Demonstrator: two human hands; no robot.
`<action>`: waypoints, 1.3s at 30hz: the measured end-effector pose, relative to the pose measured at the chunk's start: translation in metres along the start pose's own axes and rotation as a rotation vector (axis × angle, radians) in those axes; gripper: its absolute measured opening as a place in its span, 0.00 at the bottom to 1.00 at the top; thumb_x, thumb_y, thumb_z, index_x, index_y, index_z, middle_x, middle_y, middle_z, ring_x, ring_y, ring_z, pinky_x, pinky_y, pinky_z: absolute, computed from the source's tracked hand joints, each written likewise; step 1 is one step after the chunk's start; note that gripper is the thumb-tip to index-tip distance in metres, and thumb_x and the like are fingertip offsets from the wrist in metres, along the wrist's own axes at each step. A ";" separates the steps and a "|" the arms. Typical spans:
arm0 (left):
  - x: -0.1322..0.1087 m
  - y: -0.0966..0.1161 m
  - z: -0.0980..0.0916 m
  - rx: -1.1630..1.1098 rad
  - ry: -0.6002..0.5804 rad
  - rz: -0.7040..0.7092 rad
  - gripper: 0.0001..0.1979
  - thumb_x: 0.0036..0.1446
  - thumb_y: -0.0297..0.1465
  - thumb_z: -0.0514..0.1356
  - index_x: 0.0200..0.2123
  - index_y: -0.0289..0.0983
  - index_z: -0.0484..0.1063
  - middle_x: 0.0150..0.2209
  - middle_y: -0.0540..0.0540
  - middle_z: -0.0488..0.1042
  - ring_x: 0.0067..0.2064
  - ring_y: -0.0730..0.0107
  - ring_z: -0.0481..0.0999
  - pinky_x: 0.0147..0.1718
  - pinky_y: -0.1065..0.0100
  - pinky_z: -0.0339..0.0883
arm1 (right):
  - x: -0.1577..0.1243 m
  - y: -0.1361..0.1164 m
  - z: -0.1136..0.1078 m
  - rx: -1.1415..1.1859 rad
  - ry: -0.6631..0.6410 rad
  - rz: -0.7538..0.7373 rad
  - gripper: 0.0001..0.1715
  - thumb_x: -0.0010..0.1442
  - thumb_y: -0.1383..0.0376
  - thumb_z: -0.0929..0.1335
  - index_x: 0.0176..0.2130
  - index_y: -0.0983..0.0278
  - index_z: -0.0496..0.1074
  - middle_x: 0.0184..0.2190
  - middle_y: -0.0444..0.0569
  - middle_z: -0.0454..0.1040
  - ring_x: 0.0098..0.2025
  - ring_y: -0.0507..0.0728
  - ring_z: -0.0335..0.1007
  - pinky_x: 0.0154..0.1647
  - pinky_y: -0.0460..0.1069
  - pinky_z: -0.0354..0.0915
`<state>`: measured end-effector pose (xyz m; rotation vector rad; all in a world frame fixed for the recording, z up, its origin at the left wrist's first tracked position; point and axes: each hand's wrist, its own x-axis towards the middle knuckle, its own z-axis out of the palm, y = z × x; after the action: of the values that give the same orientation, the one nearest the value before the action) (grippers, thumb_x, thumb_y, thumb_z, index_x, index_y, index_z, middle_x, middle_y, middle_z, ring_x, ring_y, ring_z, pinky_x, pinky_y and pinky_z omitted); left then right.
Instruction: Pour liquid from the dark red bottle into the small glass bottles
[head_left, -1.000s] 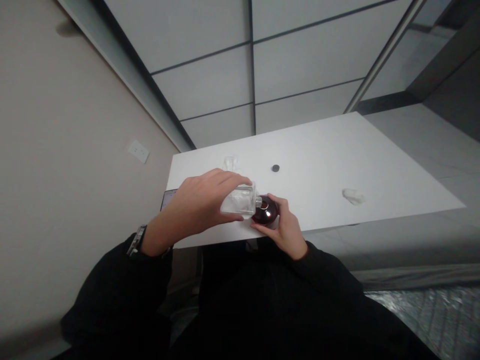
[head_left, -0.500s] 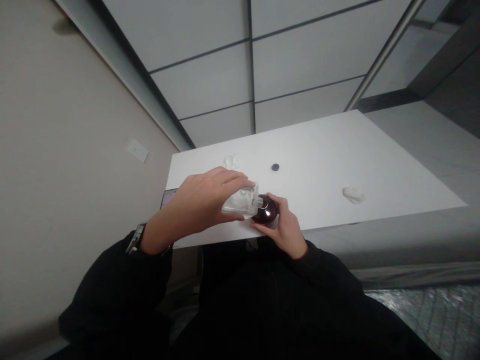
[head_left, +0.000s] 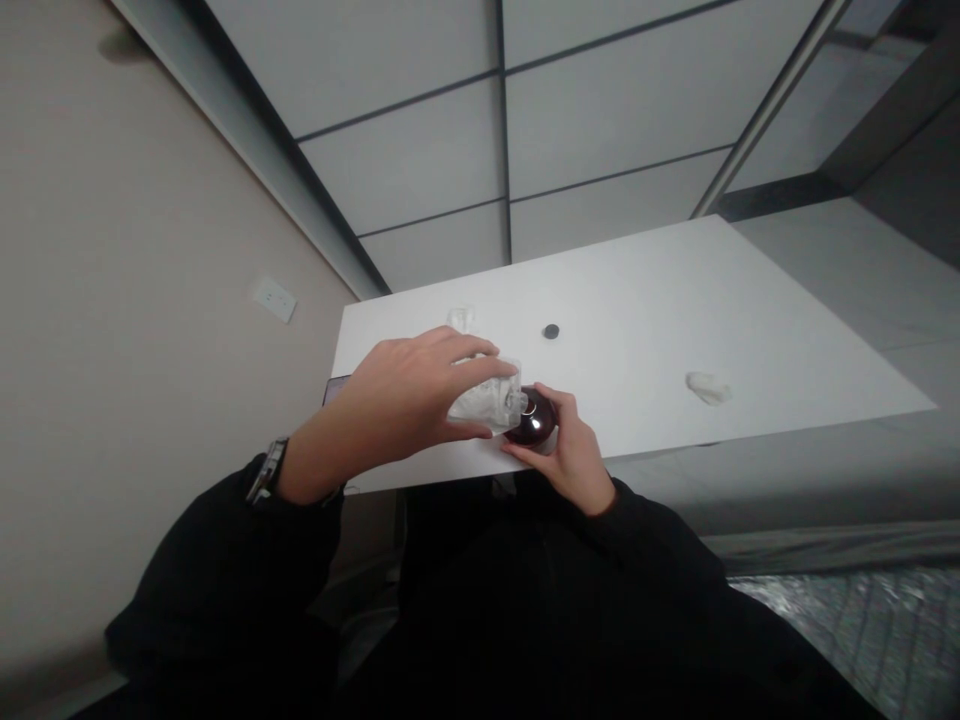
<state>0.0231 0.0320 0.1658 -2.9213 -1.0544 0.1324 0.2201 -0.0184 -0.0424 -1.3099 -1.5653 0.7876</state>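
Note:
My left hand (head_left: 420,385) is closed around a clear square bottle (head_left: 487,402), fingers over the top and thumb below. The bottle is tipped on its side, its neck pointing right at the mouth of a dark brown round bottle (head_left: 537,426). My right hand (head_left: 571,452) wraps around that brown bottle from the right and near side, at the front edge of the white table (head_left: 637,330). The clear bottle's neck meets or hovers over the brown bottle's opening; I cannot tell which. Whether liquid is flowing is too small to see.
A small dark round cap (head_left: 551,331) lies beyond the bottles. A clear transparent piece (head_left: 460,319) sits behind my left hand. A crumpled white tissue or wrapper (head_left: 708,388) lies to the right. A phone-like device (head_left: 335,389) is partly hidden by my left forearm.
The clear bottle is tipped slightly further, and my left hand and wrist have shifted a little. My right hand still holds the brown bottle in the same place.

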 end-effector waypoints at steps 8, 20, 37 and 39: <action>0.005 0.003 -0.005 0.059 -0.048 -0.003 0.23 0.65 0.41 0.67 0.61 0.46 0.72 0.61 0.43 0.77 0.58 0.54 0.76 0.43 0.64 0.69 | 0.000 0.000 0.001 0.021 0.009 0.006 0.48 0.54 0.44 0.78 0.64 0.58 0.62 0.60 0.59 0.75 0.60 0.70 0.77 0.58 0.64 0.75; 0.011 0.011 -0.015 0.135 -0.123 0.002 0.21 0.68 0.43 0.64 0.62 0.46 0.71 0.61 0.43 0.76 0.58 0.55 0.75 0.45 0.64 0.70 | 0.000 0.000 0.001 0.030 0.004 0.017 0.48 0.54 0.44 0.78 0.63 0.58 0.62 0.59 0.59 0.76 0.59 0.70 0.77 0.56 0.64 0.76; 0.019 0.016 -0.024 0.181 -0.176 0.030 0.21 0.67 0.43 0.64 0.61 0.46 0.72 0.59 0.42 0.76 0.56 0.55 0.75 0.44 0.64 0.69 | 0.001 -0.002 0.001 0.018 0.005 0.006 0.46 0.54 0.47 0.79 0.63 0.59 0.63 0.58 0.58 0.77 0.57 0.70 0.79 0.55 0.62 0.76; 0.020 0.017 -0.026 0.178 -0.183 0.040 0.20 0.68 0.42 0.64 0.60 0.46 0.73 0.59 0.43 0.76 0.57 0.55 0.75 0.44 0.64 0.69 | 0.001 -0.002 0.000 0.014 0.001 0.009 0.46 0.54 0.47 0.79 0.63 0.58 0.63 0.57 0.58 0.77 0.56 0.70 0.79 0.54 0.62 0.76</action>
<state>0.0518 0.0315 0.1895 -2.8119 -0.9494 0.4771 0.2191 -0.0182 -0.0404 -1.3084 -1.5516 0.8018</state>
